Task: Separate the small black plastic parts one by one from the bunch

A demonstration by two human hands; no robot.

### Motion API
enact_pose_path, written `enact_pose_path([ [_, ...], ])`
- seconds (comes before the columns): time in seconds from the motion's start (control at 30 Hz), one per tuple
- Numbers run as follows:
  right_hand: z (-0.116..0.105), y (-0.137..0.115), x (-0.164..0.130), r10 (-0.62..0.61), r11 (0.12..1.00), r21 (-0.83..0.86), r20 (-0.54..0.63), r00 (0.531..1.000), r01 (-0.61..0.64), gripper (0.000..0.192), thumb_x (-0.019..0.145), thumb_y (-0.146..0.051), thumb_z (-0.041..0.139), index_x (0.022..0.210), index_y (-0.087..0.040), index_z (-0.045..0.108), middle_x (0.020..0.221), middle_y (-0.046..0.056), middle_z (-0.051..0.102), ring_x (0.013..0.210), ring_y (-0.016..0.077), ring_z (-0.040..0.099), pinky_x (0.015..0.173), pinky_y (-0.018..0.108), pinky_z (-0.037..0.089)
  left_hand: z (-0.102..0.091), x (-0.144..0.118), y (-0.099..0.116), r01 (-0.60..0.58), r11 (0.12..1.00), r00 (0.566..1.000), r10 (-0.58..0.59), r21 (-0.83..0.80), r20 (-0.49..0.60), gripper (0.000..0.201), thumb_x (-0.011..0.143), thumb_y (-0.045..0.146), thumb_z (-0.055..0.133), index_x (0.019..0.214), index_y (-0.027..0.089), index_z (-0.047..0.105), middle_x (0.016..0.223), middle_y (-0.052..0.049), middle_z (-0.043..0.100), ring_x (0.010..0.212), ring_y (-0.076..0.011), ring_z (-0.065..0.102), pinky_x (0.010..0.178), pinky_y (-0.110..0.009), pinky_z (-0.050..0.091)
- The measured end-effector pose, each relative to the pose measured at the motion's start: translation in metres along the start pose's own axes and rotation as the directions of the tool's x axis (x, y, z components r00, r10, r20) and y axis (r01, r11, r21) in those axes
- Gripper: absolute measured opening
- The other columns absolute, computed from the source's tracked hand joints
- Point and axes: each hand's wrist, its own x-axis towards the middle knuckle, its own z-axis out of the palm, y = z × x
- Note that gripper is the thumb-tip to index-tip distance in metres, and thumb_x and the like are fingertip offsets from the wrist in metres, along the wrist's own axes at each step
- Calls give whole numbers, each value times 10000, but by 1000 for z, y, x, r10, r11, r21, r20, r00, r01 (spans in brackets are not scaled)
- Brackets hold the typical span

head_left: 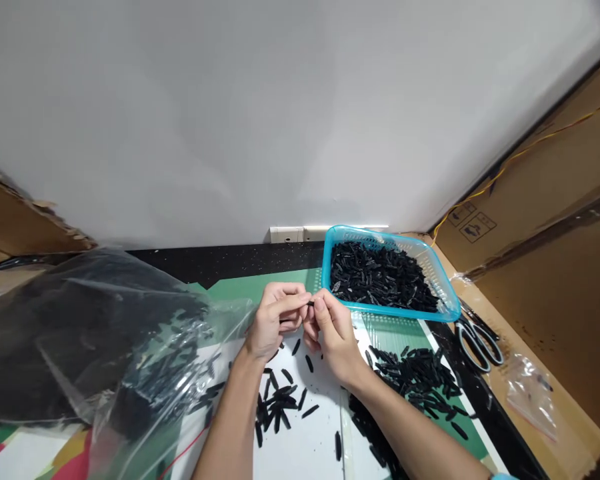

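Note:
My left hand [281,317] and my right hand [331,330] meet above the white sheet [320,413]. Between their thumbs and fingertips they pinch one small black elongated piece [311,304], mostly covered by the fingers. Both hands are closed. Below them, more loose black pieces [280,402] lie scattered on the sheet. A larger pile of the same black pieces [420,377] spreads to the right, partly behind my right forearm. What the pieces are made of cannot be made out.
A blue plastic basket [395,311] full of black pieces stands behind my right hand. At left slumps a large clear plastic bag [145,373] holding more. Scissors [480,343] and a small clear bag [533,397] lie at right, beside cardboard [555,280]. A white wall [260,120] rises behind.

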Motion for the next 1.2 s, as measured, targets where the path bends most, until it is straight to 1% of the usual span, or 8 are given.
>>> enact_pose_path([
  [0.1, 1, -3, -2, 51, 995, 90, 12, 999, -52, 475, 1130, -687, 527, 905, -269, 493, 639, -109, 415, 454, 102, 376, 443, 237, 371, 4, -2, 9, 44, 999, 998, -43, -29, 42, 480, 1071, 484, 749, 735, 177, 597, 557, 125, 431, 401, -40, 260, 381, -184, 219],
  [0.13, 1, -3, -2, 60, 992, 111, 9, 998, -61, 484, 1116, -699, 550, 902, -268, 498, 635, -110, 413, 452, 99, 370, 438, 233, 371, 7, -2, 12, 55, 998, 997, -53, -40, 48, 479, 1036, 497, 776, 725, 177, 600, 566, 115, 460, 411, -38, 248, 389, -188, 190],
  [0.23, -2, -6, -3, 65, 987, 149, -17, 998, -62, 494, 1089, -706, 606, 887, -265, 512, 618, -111, 416, 453, 97, 376, 436, 227, 364, 15, -1, 18, 94, 993, 995, -91, -74, 38, 431, 858, 489, 855, 671, 174, 630, 519, 102, 428, 417, -34, 197, 417, -203, 107],
  [0.33, -3, -8, -4, 56, 986, 157, -48, 997, -48, 486, 1085, -700, 620, 887, -268, 521, 603, -109, 434, 448, 102, 392, 433, 232, 365, 22, 1, 23, 126, 986, 992, -126, -105, 6, 327, 735, 427, 837, 639, 161, 672, 471, 87, 365, 400, -42, 192, 424, -218, 89],
  [0.43, -3, -9, -6, 34, 989, 146, -66, 997, -24, 482, 1084, -688, 632, 876, -266, 525, 585, -104, 469, 435, 101, 403, 429, 235, 352, 26, 2, 25, 139, 981, 990, -141, -133, -4, 279, 682, 383, 816, 600, 157, 674, 441, 79, 332, 384, -45, 188, 418, -217, 84],
  [0.67, -2, -10, -8, -35, 992, 120, -109, 993, 48, 459, 1098, -680, 606, 900, -274, 523, 539, -109, 483, 401, 102, 390, 416, 234, 325, 30, 2, 25, 120, 975, 993, -118, -189, 20, 341, 695, 376, 839, 565, 181, 590, 467, 63, 380, 366, -39, 220, 402, -198, 117],
  [0.87, -1, -12, -9, -45, 992, 110, -131, 990, 60, 467, 1061, -717, 631, 929, -287, 502, 493, -129, 457, 370, 107, 350, 389, 233, 306, 30, -1, 24, 125, 969, 991, -113, -214, 68, 357, 740, 406, 862, 643, 198, 589, 483, 108, 274, 377, -32, 165, 411, -183, 104],
  [1.2, -3, -11, -9, -42, 992, 109, -130, 991, 57, 463, 1074, -696, 621, 897, -283, 510, 515, -114, 475, 399, 114, 395, 418, 245, 329, 30, 0, 23, 130, 965, 991, -119, -227, 65, 353, 712, 388, 867, 616, 200, 584, 480, 103, 263, 380, -36, 170, 413, -190, 97],
])
